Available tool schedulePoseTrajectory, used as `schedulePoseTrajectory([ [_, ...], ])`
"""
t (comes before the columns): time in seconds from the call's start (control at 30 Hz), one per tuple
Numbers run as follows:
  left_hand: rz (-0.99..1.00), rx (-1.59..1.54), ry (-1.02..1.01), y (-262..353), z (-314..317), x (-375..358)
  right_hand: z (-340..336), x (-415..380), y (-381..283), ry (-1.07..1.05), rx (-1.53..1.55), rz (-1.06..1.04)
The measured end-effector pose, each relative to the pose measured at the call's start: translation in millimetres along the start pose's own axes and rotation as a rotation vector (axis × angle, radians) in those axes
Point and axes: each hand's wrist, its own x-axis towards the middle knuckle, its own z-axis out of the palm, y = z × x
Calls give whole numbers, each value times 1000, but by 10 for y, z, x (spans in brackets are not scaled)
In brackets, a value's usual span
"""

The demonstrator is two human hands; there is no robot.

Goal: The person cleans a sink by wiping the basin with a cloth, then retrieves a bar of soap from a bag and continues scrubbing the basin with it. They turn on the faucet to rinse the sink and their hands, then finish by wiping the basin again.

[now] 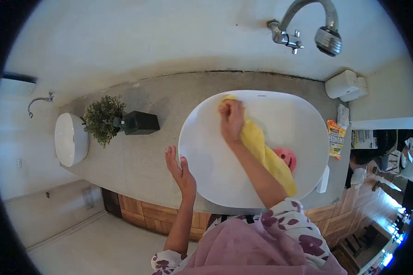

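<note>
A white oval sink (206, 151) stands on the grey counter. My right hand (232, 120) is inside it near the far left wall, fingers closed on a yellow cloth (257, 142). The cloth trails from that hand across the basin toward the near right rim, partly under my forearm. A round pink sponge (287, 158) with dark face-like holes lies in the basin to the right of the cloth. Just outside the left rim, my left hand (181, 172) is raised with its fingers apart, and nothing is in it.
A wall faucet (289, 36) juts out above the sink's far side. Left on the counter (142, 156) stand a dark soap dispenser (141, 123), a bushy plant (104, 118) and another white basin (71, 140). A yellow packet (336, 137) and white containers (344, 85) sit right.
</note>
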Motion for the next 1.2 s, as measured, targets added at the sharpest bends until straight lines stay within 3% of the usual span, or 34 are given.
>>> schedulePoseTrajectory([
  [0.03,16,35,-12,-4,-3,11,130,-61,-141,13,53,-72],
  [0.07,30,71,-21,-10,-12,13,258,-139,-296,-12,131,36],
  [0.23,16,35,-2,-14,-6,28,297,-299,-675,-148,236,16],
  [0.3,15,-6,7,-7,17,22,256,-396,-756,-427,365,7],
  [0.37,-76,-173,94,37,31,2,186,-544,-773,-471,410,-30],
  [0.43,-73,-282,148,15,39,-23,-64,-760,-799,-998,538,180],
  [0.57,-130,-464,255,46,23,-37,-547,-1047,-697,-1236,503,230],
  [0.63,-74,-380,235,-86,36,-22,-894,-1148,-625,-1391,420,88],
  [0.77,-31,-301,197,-38,40,-41,-1720,-949,-591,-1635,228,136],
  [0.83,-35,-281,201,-50,30,-46,-2004,-793,-510,-1724,159,260],
  [0.87,-37,-263,198,-62,35,-42,-2057,-771,-432,-1728,156,255],
  [0.93,-43,-242,205,-84,36,-51,-2082,-769,-339,-1537,408,549],
  [0.97,-47,-217,204,-94,38,-50,-2014,-848,-345,-1542,407,548],
  [1.03,-59,-209,201,-93,42,-47,-1754,-1061,-572,-1125,559,520],
  [1.07,-64,-201,194,-89,34,-44,-1670,-1137,-643,-1135,564,522],
  [1.13,-59,-222,192,-79,33,-42,-1505,-1242,-752,-1172,434,144],
  [1.2,-58,-249,183,-75,47,-43,-1311,-1247,-739,-1204,427,221],
])
